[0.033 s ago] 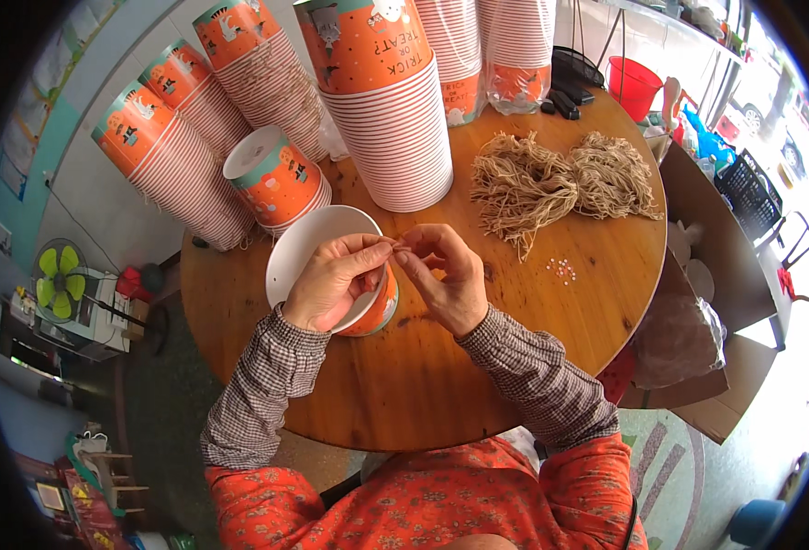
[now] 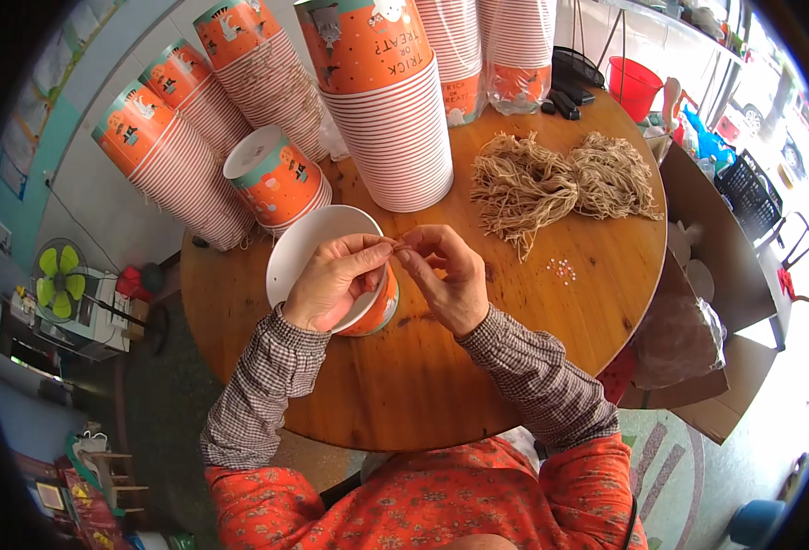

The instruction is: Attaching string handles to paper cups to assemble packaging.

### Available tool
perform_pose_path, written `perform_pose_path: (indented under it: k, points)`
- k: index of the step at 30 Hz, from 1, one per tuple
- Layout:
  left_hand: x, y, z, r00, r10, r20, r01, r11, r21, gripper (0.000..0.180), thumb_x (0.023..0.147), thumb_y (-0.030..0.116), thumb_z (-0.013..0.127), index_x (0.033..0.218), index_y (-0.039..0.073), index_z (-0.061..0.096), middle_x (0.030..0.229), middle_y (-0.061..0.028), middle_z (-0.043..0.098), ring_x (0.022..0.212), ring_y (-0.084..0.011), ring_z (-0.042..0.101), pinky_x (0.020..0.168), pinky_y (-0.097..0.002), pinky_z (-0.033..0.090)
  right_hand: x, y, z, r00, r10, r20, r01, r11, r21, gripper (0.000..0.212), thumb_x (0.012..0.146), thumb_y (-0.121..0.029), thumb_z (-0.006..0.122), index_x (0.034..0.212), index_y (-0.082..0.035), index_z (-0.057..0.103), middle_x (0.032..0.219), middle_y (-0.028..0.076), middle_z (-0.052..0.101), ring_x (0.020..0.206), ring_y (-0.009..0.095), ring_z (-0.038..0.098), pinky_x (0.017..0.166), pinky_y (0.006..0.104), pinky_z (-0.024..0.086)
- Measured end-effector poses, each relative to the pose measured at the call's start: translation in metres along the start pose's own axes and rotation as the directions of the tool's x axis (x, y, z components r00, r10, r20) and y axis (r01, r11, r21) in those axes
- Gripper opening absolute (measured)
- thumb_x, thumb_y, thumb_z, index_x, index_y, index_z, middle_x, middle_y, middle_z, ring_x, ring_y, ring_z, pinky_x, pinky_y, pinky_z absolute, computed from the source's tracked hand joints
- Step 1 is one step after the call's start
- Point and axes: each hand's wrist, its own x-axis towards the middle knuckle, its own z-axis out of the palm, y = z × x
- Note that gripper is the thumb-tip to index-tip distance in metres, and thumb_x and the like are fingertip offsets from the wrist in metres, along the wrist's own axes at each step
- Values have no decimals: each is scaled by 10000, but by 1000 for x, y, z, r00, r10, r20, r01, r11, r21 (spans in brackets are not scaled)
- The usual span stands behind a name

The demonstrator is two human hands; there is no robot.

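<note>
Over the right side of an open paper bucket [image 2: 287, 249], white inside and orange outside, my two hands meet fingertip to fingertip. My left hand [image 2: 338, 275] pinches thumb against forefinger at the rim. Facing it, my right hand [image 2: 446, 280] is closed in a pinch too. Whatever lies between the fingertips is too small and covered to make out. Tan twine cords [image 2: 524, 188] lie in a loose bunch beyond my right hand. Closer in, several tiny pale beads [image 2: 561, 270] are scattered on the round wooden table [image 2: 423, 394].
A tall stack of upside-down paper buckets [image 2: 391, 137] stands just behind my hands. More stacks [image 2: 180, 179] lean at the back left, beside a short stack [image 2: 281, 179]. A red bucket [image 2: 634, 87] and an open cardboard box [image 2: 725, 247] are at the right.
</note>
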Motion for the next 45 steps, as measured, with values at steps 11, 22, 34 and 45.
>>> perform_pose_path:
  k: [11, 22, 34, 45]
  points:
    - [1, 2, 1, 999, 34, 20, -36, 991, 128, 152, 970, 160, 536, 957, 13, 573, 748, 8, 540, 669, -73, 490, 636, -200, 405, 0, 1, -2, 961, 276, 34, -272, 908, 320, 88, 964, -103, 539, 986, -23, 510, 838, 30, 618, 637, 57, 572, 529, 193, 485]
    - [2, -1, 3, 995, 95, -13, -88, 957, 275, 153, 971, 155, 530, 938, 10, 565, 702, 19, 514, 652, -62, 460, 626, -201, 404, 0, -3, -2, 957, 291, -11, -277, 920, 279, 123, 1019, -179, 426, 971, -67, 414, 702, 3, 511, 520, 48, 434, 447, 192, 369]
    - [0, -1, 15, 939, 329, 97, -311, 694, 649, 182, 914, 126, 627, 1031, -12, 645, 746, 16, 578, 740, -52, 537, 691, -211, 463, 1, 0, -4, 986, 162, -31, -153, 971, 184, 70, 1007, -118, 446, 977, -60, 421, 687, -36, 437, 581, 28, 378, 498, 182, 335]
    - [-3, -6, 29, 712, 646, 276, -503, 196, 842, 101, 828, -7, 671, 922, 30, 678, 903, -26, 621, 701, -119, 593, 605, -240, 485, 10, -33, -20, 954, 250, 164, -299, 804, 514, 188, 941, -60, 568, 1093, -56, 456, 731, -43, 522, 594, 27, 433, 504, 190, 348]
